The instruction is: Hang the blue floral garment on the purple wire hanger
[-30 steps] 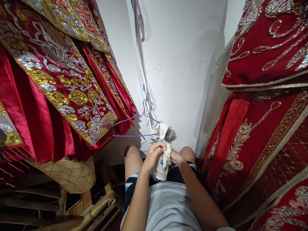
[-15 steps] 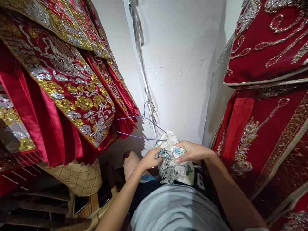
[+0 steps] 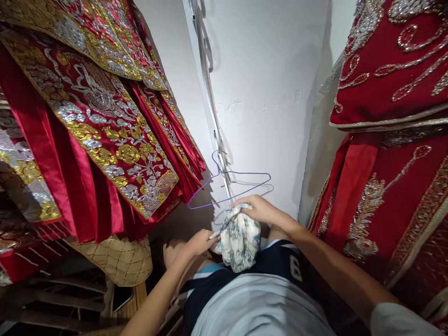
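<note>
A white cloth garment (image 3: 241, 242) with a blue-green floral print is bunched above my lap; its exact kind is hidden by the folds. My right hand (image 3: 257, 208) pinches its upper right edge. At the left edge, my left hand (image 3: 202, 241) grips the fabric between thumb and fingers. Just beyond both hands hangs a bare purple wire hanger (image 3: 245, 190), its hook on a white metal rail against the wall. The garment is apart from the hanger's shoulders.
Red costumes with gold and silver embroidery (image 3: 129, 154) hang at the left, and beaded red ones (image 3: 364, 200) at the right. The white rail (image 3: 206, 88) runs up the pale wall (image 3: 262, 70). A phone (image 3: 122, 298) lies on a wooden seat at lower left.
The garment has come off the hanger's right side and is gathered toward me. The hanger now swings free, turned to show both shoulders. My hands have spread slightly apart.
</note>
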